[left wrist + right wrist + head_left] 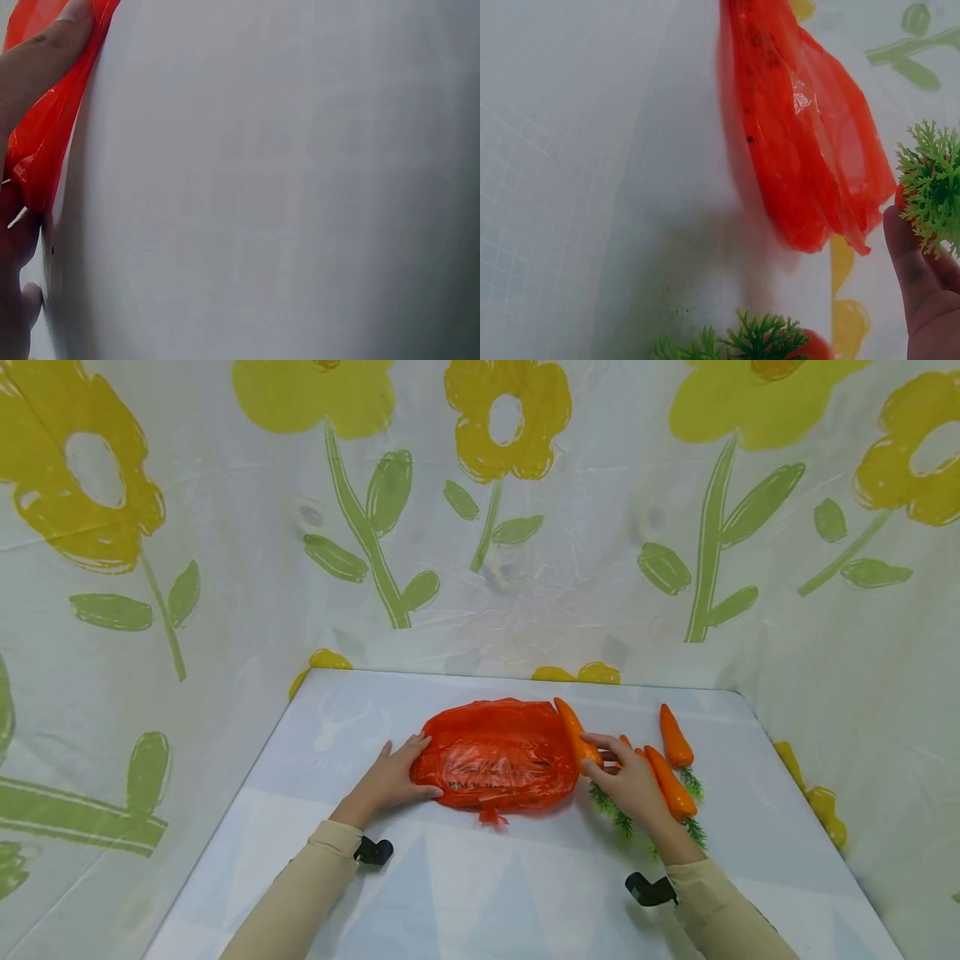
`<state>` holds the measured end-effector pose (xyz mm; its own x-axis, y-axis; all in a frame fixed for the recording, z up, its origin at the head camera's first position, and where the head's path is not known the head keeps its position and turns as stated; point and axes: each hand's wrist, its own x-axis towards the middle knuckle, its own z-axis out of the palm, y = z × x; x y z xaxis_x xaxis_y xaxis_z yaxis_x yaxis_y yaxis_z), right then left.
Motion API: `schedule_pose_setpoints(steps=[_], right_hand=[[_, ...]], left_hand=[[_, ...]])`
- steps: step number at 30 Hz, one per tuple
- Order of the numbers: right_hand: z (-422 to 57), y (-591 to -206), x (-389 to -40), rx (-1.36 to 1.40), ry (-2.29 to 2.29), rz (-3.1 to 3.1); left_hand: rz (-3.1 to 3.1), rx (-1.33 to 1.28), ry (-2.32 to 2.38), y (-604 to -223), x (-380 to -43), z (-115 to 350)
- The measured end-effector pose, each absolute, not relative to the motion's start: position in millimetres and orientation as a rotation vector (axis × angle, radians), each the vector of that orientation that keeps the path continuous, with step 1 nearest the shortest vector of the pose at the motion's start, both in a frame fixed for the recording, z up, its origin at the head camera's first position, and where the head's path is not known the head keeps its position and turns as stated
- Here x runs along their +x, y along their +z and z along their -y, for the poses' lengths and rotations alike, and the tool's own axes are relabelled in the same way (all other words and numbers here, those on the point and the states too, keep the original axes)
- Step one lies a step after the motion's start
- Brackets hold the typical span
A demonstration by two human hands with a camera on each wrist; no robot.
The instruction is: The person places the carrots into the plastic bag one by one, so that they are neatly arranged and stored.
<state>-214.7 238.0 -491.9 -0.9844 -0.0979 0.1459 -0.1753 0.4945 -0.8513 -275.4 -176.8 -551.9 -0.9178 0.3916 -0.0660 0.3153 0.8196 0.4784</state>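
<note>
a red bag (491, 752) lies towards the counter's (450, 893) far edge, its left side pinched by the left hand (393, 775); the right hand's (630, 781) grip pinches a carrot (572, 731) (tip towards that edge) by the bag's right end, other carrots (676, 743) nearer the right edge.

Red plastic bag (498, 768) is lying toward the bench's (465, 893) far edge; left hand (392, 777) is holding its left end. Right hand (628, 783) is pinching an orange carrot (572, 728) at its right end. More carrots (670, 787) are lying toward the bench's right edge. Flowered cloth (570, 602) is hanging behind the far edge.
</note>
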Motion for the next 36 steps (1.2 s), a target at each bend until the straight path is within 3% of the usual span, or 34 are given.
schedule_pose_setpoints(steps=[36], right_hand=[[-203.7, -508.0, -219.1, 0.254, 1.536, 2.707]], left_hand=[[-2.858, 0.58, 0.694, -553.2, -275.7, 174.9]])
